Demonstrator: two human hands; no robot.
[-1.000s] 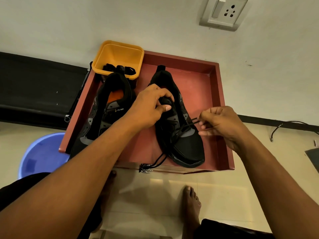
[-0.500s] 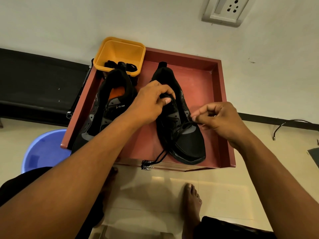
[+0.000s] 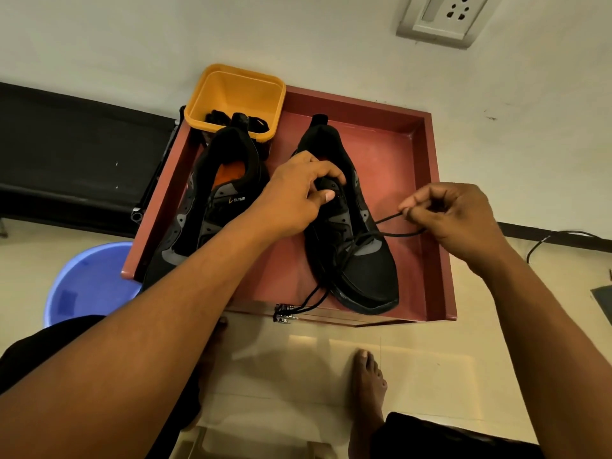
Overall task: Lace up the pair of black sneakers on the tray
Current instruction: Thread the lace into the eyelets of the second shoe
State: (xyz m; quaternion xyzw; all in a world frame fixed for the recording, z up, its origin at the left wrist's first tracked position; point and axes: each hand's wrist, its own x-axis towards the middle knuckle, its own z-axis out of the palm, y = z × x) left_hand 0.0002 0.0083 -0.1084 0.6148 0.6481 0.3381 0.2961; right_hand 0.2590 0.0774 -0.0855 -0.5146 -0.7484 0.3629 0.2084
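On the red tray (image 3: 427, 180), one black sneaker (image 3: 364, 263) lies near the middle, toe at the tray's near edge. The left hand (image 3: 291, 197) grips it around the tongue, fingers curled into the opening. The right hand (image 3: 457, 220), over the tray's right side, pinches the black lace (image 3: 387, 232) between thumb and fingertips. The lace runs straight from the eyelets, though which one is hard to tell. The second sneaker (image 3: 205, 220) lies along the tray's left side, with a yellow tub (image 3: 231, 94) at the far-left corner.
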